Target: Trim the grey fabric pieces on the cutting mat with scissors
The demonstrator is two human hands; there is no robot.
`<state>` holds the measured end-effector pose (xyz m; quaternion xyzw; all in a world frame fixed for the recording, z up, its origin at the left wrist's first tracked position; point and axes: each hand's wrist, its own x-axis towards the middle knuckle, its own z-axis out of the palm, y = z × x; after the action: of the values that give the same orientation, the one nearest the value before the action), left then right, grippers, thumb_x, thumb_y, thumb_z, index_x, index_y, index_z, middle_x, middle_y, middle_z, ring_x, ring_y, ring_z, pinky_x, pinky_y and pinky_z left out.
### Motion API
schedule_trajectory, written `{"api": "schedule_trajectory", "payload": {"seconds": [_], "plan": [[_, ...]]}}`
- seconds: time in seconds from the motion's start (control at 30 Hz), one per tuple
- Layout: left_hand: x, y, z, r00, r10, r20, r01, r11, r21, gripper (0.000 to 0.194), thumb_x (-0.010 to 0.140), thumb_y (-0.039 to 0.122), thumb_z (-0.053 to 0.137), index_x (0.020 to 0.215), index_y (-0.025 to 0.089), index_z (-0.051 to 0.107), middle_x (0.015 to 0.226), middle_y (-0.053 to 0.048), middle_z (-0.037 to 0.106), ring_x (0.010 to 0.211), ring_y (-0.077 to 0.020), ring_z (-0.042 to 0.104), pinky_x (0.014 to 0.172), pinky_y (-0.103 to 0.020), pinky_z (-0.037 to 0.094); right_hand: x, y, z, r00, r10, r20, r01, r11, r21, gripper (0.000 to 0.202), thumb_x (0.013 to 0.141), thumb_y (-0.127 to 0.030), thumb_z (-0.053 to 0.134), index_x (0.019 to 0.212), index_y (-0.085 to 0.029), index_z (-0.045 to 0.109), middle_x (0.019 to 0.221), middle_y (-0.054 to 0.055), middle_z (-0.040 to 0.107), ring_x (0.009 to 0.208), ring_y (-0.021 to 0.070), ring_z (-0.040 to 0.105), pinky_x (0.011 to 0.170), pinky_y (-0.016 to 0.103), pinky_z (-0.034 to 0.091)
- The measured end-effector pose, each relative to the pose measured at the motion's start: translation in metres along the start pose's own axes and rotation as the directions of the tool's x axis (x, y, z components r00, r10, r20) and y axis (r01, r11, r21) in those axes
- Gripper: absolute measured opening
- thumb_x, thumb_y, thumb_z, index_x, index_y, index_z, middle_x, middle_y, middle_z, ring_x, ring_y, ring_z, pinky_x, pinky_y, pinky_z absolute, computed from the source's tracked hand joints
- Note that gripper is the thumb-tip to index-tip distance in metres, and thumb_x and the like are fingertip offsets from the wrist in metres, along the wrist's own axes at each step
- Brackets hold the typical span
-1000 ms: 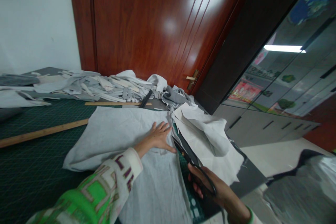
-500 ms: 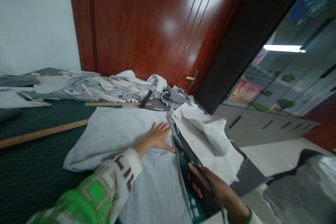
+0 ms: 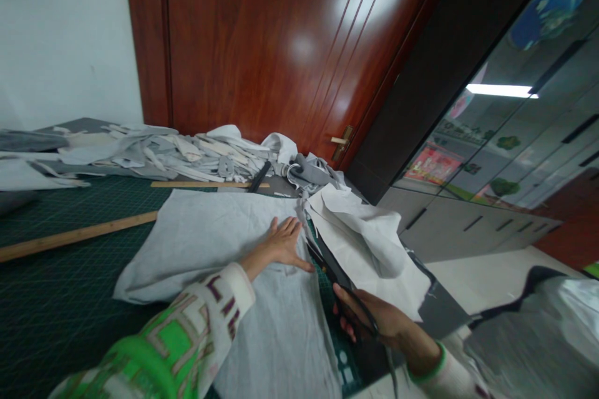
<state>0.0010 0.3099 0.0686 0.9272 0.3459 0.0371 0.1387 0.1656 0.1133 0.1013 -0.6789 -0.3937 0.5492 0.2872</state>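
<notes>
Plainly gripping black scissors (image 3: 331,275) by the handles with the right hand (image 3: 372,318), closed around the loops, probably for control over the blades. Pointing them away from the body, up and leftward, toward the right edge of the pale grey cloth (image 3: 281,318), near the left thumb; cannot tell parted blades from closed ones at this angle. Pressing on that cloth with the left hand (image 3: 282,246), spread wide, palm down and clasping nothing, likely to keep the fabric flat and stop any shift beside the blades. Lying, in the cloth's case, across a green gridded mat (image 3: 70,202), partly beneath the left forearm and patterned sleeve (image 3: 206,315). Resting to the left, a long wooden strip (image 3: 84,235) on the mat, meeting the cloth's edge; farther back, a thinner wooden strip (image 3: 187,185) beside a black object (image 3: 259,177), too blurred to name. Heaped along the far side of the table (image 3: 442,299), grey and white scraps (image 3: 201,153), perhaps pushed there for working room. Folded over loosely to the right of the scissors, white fabric (image 3: 365,237), apart from the left hand. Standing beyond, a reddish wooden door (image 3: 257,43).
</notes>
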Motion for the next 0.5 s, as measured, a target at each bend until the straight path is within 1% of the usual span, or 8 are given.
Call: {"api": "schedule_trajectory", "payload": {"seconds": [0.1,0.23,0.5], "plan": [[0.000,0.000,0.000,1.000,-0.007,-0.002,0.007,1.000,-0.008,0.139,0.055,0.091,0.056,0.156,0.006,0.014,0.162,-0.025,0.007,0.152,-0.0359,0.001,0.118,-0.060,-0.005,0.005,0.004,-0.001,1.000,-0.009,-0.001,0.009,0.999,0.043,0.049,0.085,-0.066,0.057,0.071,-0.019,0.062,0.055,0.000,0.055,0.048,0.0111,0.049,0.048,0.024,0.038],[0.000,0.001,0.000,1.000,-0.012,0.001,0.012,1.000,-0.016,0.140,0.055,0.091,0.058,0.156,0.006,0.013,0.162,-0.025,0.007,0.152,-0.0369,0.001,0.118,-0.060,-0.005,0.011,0.007,-0.001,0.999,-0.050,0.001,0.050,0.997,0.062,0.050,0.084,-0.068,0.057,0.071,-0.019,0.062,0.056,0.001,0.055,0.048,0.0126,0.048,0.048,0.026,0.036],[-0.002,0.003,-0.002,1.000,-0.023,0.005,0.023,1.000,-0.020,0.142,0.054,0.091,0.059,0.156,0.004,0.010,0.163,-0.025,0.005,0.152,-0.0354,-0.001,0.119,-0.058,-0.005,0.014,0.001,0.007,0.998,-0.056,-0.004,0.056,0.992,0.113,0.049,0.083,-0.065,0.060,0.069,-0.018,0.062,0.055,-0.001,0.053,0.049,0.0117,0.048,0.050,0.026,0.035]]}}
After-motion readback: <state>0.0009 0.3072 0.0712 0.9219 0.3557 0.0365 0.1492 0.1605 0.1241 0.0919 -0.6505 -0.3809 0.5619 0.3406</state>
